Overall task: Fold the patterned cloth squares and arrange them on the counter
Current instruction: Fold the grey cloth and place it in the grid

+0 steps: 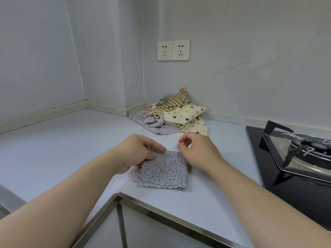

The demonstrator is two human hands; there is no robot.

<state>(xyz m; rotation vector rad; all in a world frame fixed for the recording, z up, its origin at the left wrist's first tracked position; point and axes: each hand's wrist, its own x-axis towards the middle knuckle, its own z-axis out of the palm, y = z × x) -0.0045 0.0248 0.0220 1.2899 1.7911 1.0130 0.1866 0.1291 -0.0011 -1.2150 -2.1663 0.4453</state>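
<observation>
**Laundry count from the kitchen corner**

Count first: one folded grey cloth square with darker dots [163, 170], one loose heap of patterned cloths [172, 113], two white wall sockets [173, 50], and one gas burner [304, 151] in view.

The grey square lies flat on the smooth white counter [71, 140], dead centre, just back from the steel edge trim [161, 204]. The fabric looks soft and fleecy. It has a wavy scalloped hem along the near side, and the layers aren't quite lined up at its 7 o'clock corner.

Left hand [138, 151] is at the square's 10 o'clock corner, fingers curled and pinching the fabric there. Right hand [197, 151] sits at the 2 o'clock corner, thumb and forefinger bent with the tips nearly meeting. Can't tell if there's actually cloth between them.

The heap is at 12 o'clock from the square, pushed up against the wall and apart from it. I can pick out at least four patterns: grey dotted, cream with coloured dots, tan gingham check, and a pinkish one mostly buried.

The sockets are side by side on the wall, further up at 12. The burner is at 3 o'clock, with black pan supports on a steel tray set in glossy black glass.
</observation>
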